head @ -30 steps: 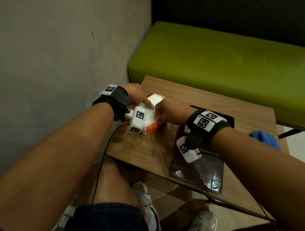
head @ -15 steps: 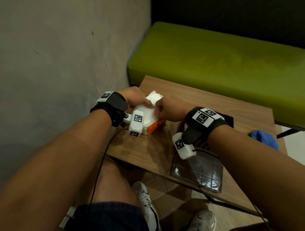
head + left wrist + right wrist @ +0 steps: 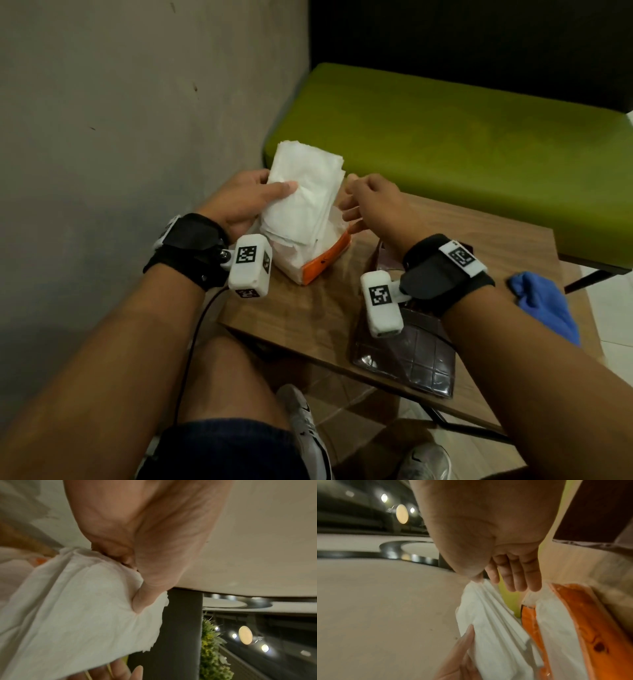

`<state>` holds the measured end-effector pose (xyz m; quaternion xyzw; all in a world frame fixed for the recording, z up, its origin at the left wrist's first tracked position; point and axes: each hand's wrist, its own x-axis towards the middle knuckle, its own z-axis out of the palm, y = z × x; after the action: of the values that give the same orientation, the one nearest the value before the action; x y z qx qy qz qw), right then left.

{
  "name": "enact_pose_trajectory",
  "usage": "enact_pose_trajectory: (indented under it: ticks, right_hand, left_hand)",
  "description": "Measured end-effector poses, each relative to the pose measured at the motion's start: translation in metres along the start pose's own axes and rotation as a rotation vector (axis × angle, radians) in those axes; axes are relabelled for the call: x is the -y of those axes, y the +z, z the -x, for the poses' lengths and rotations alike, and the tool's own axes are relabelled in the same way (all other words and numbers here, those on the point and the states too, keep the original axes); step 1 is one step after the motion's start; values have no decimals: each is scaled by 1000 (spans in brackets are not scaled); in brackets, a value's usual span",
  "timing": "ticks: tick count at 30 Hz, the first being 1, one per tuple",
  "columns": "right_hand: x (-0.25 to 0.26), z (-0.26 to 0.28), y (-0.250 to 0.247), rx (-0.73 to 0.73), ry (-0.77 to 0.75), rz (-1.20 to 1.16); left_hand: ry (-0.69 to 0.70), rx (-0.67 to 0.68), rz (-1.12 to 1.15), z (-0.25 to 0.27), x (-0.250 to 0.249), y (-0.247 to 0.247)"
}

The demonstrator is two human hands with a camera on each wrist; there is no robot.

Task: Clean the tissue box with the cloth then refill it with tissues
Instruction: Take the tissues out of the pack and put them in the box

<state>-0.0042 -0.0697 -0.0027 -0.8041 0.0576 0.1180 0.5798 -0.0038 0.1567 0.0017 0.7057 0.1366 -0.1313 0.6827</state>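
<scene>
A: Stack of folded white paper tissues (image 3: 305,192), standing nearly upright, lower end still inside the torn orange-and-white plastic tissue pack (image 3: 308,263). Pack lies on the far-left corner of the brown wood-grain table (image 3: 318,315).

B: Left hand (image 3: 239,202)?

A: Grasping the stack, thumb pressed across its front face, fingers behind. The left wrist view confirms the thumb digging into the tissue.

B: Right hand (image 3: 373,202)?

A: Just right of the stack, above the pack's far end. Fingers (image 3: 518,574) hang nearly straight and relaxed. In the right wrist view, thumb and forefinger meet at the stack's top edge; whether they actually pinch it, I cannot tell.

B: The box?

A: Dark brown glossy rectangular tissue box (image 3: 414,356) with a quilted pattern, lying on the table's near edge under the right wrist.

B: Cloth?

A: Crumpled blue cloth (image 3: 544,305) on the table's right end, well apart from both hands. Green padded bench (image 3: 462,137) beyond the table.
</scene>
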Motion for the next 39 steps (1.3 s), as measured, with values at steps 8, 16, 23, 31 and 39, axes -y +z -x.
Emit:
enact_pose_trajectory:
  ticks: [8, 16, 23, 31, 39]
  right_hand:
    - [6, 55, -1, 280, 169, -624]
    - [-23, 101, -25, 110, 213, -583]
    - [-27, 138, -52, 51, 134, -586]
    - [-50, 142, -70, 17, 123, -627]
    - [-78, 140, -52, -252, 77, -777]
  left_hand:
    - [-12, 105, 217, 50, -1, 48]
    - [-12, 36, -76, 88, 27, 109]
    - [-16, 155, -80, 112, 22, 124]
    - [-92, 257, 193, 130, 20, 133]
    - [-226, 233, 212, 153, 48, 150]
